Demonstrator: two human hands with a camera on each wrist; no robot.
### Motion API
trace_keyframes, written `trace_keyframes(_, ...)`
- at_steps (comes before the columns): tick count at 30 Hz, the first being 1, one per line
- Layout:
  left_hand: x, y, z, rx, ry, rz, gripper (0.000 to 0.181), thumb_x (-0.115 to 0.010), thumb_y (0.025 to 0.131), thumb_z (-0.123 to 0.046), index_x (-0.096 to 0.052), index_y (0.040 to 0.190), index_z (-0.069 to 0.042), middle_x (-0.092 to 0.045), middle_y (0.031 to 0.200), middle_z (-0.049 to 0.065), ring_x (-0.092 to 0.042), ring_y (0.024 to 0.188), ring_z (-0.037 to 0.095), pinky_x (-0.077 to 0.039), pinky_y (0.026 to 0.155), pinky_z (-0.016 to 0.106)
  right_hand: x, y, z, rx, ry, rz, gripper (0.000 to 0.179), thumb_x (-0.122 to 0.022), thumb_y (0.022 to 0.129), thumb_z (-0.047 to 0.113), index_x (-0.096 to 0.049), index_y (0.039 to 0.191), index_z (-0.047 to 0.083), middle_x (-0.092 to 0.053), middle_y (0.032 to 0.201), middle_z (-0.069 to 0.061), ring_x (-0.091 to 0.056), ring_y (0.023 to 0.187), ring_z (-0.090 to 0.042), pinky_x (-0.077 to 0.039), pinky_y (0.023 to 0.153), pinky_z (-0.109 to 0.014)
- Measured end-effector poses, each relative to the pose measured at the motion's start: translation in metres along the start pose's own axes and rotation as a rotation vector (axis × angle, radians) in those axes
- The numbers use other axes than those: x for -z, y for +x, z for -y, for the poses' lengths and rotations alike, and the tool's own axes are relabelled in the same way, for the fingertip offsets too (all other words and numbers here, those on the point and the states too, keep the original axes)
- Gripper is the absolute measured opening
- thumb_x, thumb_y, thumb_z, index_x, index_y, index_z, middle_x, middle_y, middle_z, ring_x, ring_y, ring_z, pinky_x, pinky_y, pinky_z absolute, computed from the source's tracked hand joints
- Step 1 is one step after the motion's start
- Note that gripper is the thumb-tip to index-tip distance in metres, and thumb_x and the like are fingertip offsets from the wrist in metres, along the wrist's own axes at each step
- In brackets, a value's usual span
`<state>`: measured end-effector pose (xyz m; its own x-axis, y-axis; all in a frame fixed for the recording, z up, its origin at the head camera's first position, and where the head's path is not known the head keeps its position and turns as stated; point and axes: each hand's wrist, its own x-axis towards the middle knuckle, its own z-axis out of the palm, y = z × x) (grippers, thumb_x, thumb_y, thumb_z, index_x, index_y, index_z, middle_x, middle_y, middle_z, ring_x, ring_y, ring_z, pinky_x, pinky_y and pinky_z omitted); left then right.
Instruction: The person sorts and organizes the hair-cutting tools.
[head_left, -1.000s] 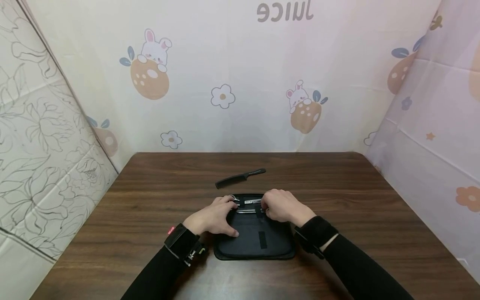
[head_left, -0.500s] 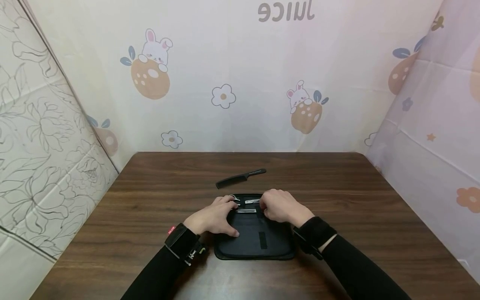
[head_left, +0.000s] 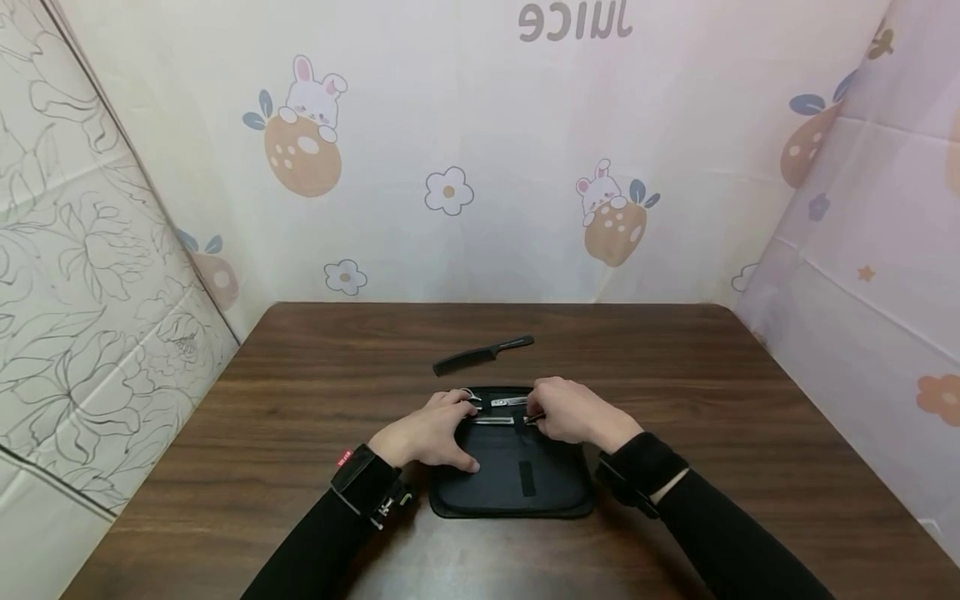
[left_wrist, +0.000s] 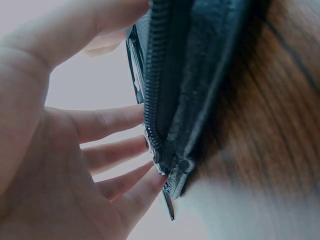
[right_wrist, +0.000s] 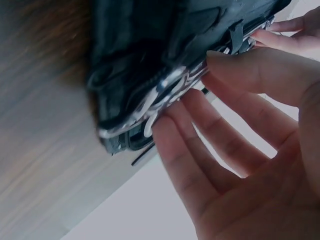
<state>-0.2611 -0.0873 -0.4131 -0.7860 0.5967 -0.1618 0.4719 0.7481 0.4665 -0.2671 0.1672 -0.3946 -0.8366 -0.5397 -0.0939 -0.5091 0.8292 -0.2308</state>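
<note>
A black zippered case [head_left: 487, 487] lies on the wooden table before me. Across its far part, silver scissors [head_left: 508, 402] and another slim silver tool [head_left: 491, 422] are tucked under black straps. My left hand [head_left: 427, 433] rests at the case's left side, thumb on the panel and spread fingers touching the far left corner by a ring-shaped handle. At the right end of the tools, my right hand [head_left: 573, 412] pinches what looks like a strap end [head_left: 534, 418] between thumb and forefinger. In the right wrist view, shiny scissor handles [right_wrist: 172, 82] lie against its other fingers.
Beyond the case, a black comb [head_left: 471, 358] lies slanted on the wooden table [head_left: 315, 367]. A printed curtain [head_left: 517, 108] hangs along the back edge, and more patterned cloth covers both sides. A short dark patch [head_left: 527, 479] sits on the case's lower panel.
My right hand has shifted slightly right, and a dark strip now shows between its fingertips and the strap. The left hand stays in place on the case.
</note>
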Motion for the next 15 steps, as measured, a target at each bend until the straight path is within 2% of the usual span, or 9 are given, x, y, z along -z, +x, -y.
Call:
trace_keyframes(7,-0.0001,0.0001,0.0001,0.0,0.005,0.001,0.073,-0.086,0.08,-0.038,-0.057,0.139,-0.008,-0.035,0.158,0.013,-0.029,0.146,0.035,-0.038,0.111,0.05,0.0026,-0.0054,-0.0085,0.001,-0.001,0.021,0.018,-0.071,0.089,0.0,-0.076,0.106,0.007,-0.058,0.097,-0.002,-0.052,0.081,-0.015,-0.05,0.076,-0.036)
trace_keyframes(15,0.0002,0.0004,0.0004,-0.003,0.003,-0.003,0.073,-0.087,0.08,-0.038,-0.057,0.139,-0.007,-0.036,0.157,0.014,-0.029,0.146,0.035,-0.038,0.111,0.05,-0.0002,-0.0073,-0.0095,0.004,-0.019,-0.001,0.019,-0.073,0.09,0.002,-0.076,0.107,0.008,-0.061,0.097,-0.002,-0.058,0.085,-0.017,-0.053,0.076,-0.037)
